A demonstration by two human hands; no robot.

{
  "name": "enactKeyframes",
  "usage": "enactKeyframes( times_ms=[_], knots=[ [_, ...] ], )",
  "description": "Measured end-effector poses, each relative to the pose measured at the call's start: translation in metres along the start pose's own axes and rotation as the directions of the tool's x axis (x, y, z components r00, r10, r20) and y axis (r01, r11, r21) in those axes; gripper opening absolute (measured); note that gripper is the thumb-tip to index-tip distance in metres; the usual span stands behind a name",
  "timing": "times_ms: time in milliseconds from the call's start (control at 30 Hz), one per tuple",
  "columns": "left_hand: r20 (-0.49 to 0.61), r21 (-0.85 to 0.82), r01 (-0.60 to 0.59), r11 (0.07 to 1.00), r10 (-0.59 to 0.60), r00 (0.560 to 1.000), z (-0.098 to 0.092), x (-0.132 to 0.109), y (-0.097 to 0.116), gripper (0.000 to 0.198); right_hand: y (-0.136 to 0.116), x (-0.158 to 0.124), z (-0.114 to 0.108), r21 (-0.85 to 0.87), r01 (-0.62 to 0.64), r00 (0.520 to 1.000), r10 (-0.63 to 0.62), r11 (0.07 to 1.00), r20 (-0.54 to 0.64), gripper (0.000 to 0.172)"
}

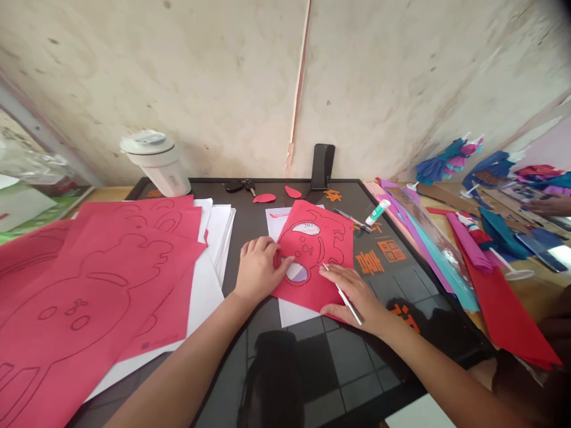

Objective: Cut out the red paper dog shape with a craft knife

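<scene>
My left hand (261, 267) is curled at the left edge of a red paper sheet (328, 238), its thumb lying on the paper beside an oval cut-out. The sheet bears a printed cartoon outline and rests on white paper (289, 312) on a black glass tabletop (312, 368). My right hand (354, 296) lies on the sheet's lower right and is shut on a slim white-handled craft knife (343, 300). The knife's tip touches the red paper, and its blade is too small to make out.
Outlined red sheets (89, 279) overlap a white paper stack (218, 238) at left. Behind stand a white tumbler (156, 163) and a phone (322, 166), with keys (241, 186) nearby. A glue stick (378, 212) lies right. Coloured paper crafts and a co-worker's hand (548, 205) occupy the far right.
</scene>
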State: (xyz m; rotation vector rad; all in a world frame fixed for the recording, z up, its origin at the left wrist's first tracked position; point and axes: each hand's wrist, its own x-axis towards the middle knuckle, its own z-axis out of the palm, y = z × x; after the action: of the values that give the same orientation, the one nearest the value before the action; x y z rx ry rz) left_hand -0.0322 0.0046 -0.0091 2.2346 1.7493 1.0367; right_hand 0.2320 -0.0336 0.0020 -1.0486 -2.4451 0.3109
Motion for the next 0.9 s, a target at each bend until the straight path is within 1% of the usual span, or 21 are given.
enactKeyframes(
  times_ms=[100, 167, 200, 233, 267, 333, 367, 400, 433, 467, 500, 533, 567, 600, 667, 700, 733, 767, 800, 833, 900],
  knots=[
    [0.019, -0.206, 0.008, 0.979, -0.004, 1.000, 0.000, -0.001, 0.002, 0.018, 0.000, -0.002, 0.008, -0.004, -0.032, 0.998, 0.031, 0.999, -0.050, 0.072],
    [0.010, -0.371, 0.031, 0.928, -0.030, 1.000, -0.003, 0.000, 0.004, 0.017, 0.000, -0.002, 0.010, -0.008, -0.034, 0.997, 0.033, 0.999, -0.066, 0.072],
    [0.007, -0.467, 0.070, 0.882, -0.075, 0.997, -0.005, 0.000, 0.006, 0.022, -0.001, -0.001, 0.010, -0.013, -0.034, 0.997, 0.033, 0.999, -0.072, 0.071],
    [0.017, -0.572, 0.128, 0.810, -0.145, 0.989, -0.007, 0.002, 0.008, 0.030, -0.001, -0.001, 0.010, -0.019, -0.035, 0.996, 0.033, 0.999, -0.077, 0.071],
    [0.045, -0.685, 0.198, 0.701, -0.231, 0.972, -0.010, 0.003, 0.011, 0.039, -0.002, 0.000, 0.010, -0.028, -0.036, 0.996, 0.034, 0.999, -0.084, 0.070],
    [0.164, -0.850, 0.325, 0.415, -0.378, 0.911, -0.014, 0.006, 0.016, 0.051, -0.002, 0.002, 0.011, -0.051, -0.049, 0.993, 0.043, 0.997, -0.111, 0.068],
    [0.240, -0.890, 0.370, 0.267, -0.415, 0.877, -0.016, 0.007, 0.019, 0.051, -0.002, 0.002, 0.011, -0.061, -0.058, 0.990, 0.049, 0.997, -0.130, 0.067],
    [0.310, -0.906, 0.401, 0.137, -0.432, 0.847, -0.017, 0.008, 0.021, 0.050, -0.001, 0.003, 0.012, -0.064, -0.069, 0.987, 0.059, 0.996, -0.150, 0.066],
    [0.367, -0.904, 0.425, 0.039, -0.436, 0.822, -0.017, 0.008, 0.024, 0.047, -0.001, 0.003, 0.012, -0.060, -0.082, 0.983, 0.071, 0.995, -0.169, 0.065],
    [0.408, -0.895, 0.445, -0.019, -0.436, 0.802, -0.016, 0.008, 0.027, 0.046, 0.000, 0.003, 0.013, -0.047, -0.093, 0.979, 0.082, 0.995, -0.185, 0.064],
    [0.426, -0.887, 0.461, -0.030, -0.443, 0.789, -0.014, 0.006, 0.030, 0.046, 0.001, 0.003, 0.013, -0.030, -0.102, 0.976, 0.094, 0.994, -0.195, 0.064],
    [0.421, -0.879, 0.476, 0.008, -0.456, 0.784, -0.012, 0.004, 0.033, 0.048, 0.002, 0.002, 0.013, -0.010, -0.110, 0.974, 0.106, 0.994, -0.200, 0.064],
    [0.398, -0.867, 0.491, 0.088, -0.471, 0.787, -0.010, 0.001, 0.036, 0.053, 0.002, 0.002, 0.013, 0.008, -0.118, 0.973, 0.117, 0.993, -0.198, 0.065],
    [0.368, -0.839, 0.506, 0.201, -0.475, 0.799, -0.008, -0.002, 0.039, 0.058, 0.003, 0.001, 0.013, 0.022, -0.124, 0.973, 0.126, 0.992, -0.193, 0.065],
    [0.318, -0.721, 0.510, 0.469, -0.430, 0.845, -0.007, -0.008, 0.044, 0.066, 0.004, 0.000, 0.012, 0.043, -0.138, 0.973, 0.143, 0.990, -0.179, 0.067],
    [0.309, -0.636, 0.491, 0.595, -0.387, 0.869, -0.008, -0.011, 0.046, 0.068, 0.004, -0.001, 0.012, 0.056, -0.144, 0.972, 0.152, 0.988, -0.177, 0.067],
    [0.308, -0.547, 0.457, 0.701, -0.339, 0.889, -0.010, -0.013, 0.047, 0.070, 0.004, -0.001, 0.012, 0.072, -0.152, 0.969, 0.163, 0.986, -0.183, 0.067],
    [0.306, -0.464, 0.408, 0.787, -0.290, 0.907, -0.012, -0.015, 0.047, 0.073, 0.003, 0.000, 0.012, 0.091, -0.162, 0.965, 0.177, 0.983, -0.194, 0.066],
    [0.300, -0.390, 0.351, 0.851, -0.243, 0.922, -0.015, -0.016, 0.046, 0.074, 0.003, 0.000, 0.011, 0.111, -0.173, 0.960, 0.192, 0.979, -0.203, 0.065],
    [0.290, -0.330, 0.298, 0.896, -0.204, 0.935, -0.017, -0.017, 0.045, 0.073, 0.003, 0.000, 0.010, 0.130, -0.182, 0.955, 0.206, 0.975, -0.211, 0.063],
    [0.269, -0.267, 0.240, 0.933, -0.167, 0.948, -0.021, -0.015, 0.040, 0.064, 0.001, 0.002, 0.008, 0.149, -0.190, 0.951, 0.219, 0.970, -0.218, 0.058]
  ],
)
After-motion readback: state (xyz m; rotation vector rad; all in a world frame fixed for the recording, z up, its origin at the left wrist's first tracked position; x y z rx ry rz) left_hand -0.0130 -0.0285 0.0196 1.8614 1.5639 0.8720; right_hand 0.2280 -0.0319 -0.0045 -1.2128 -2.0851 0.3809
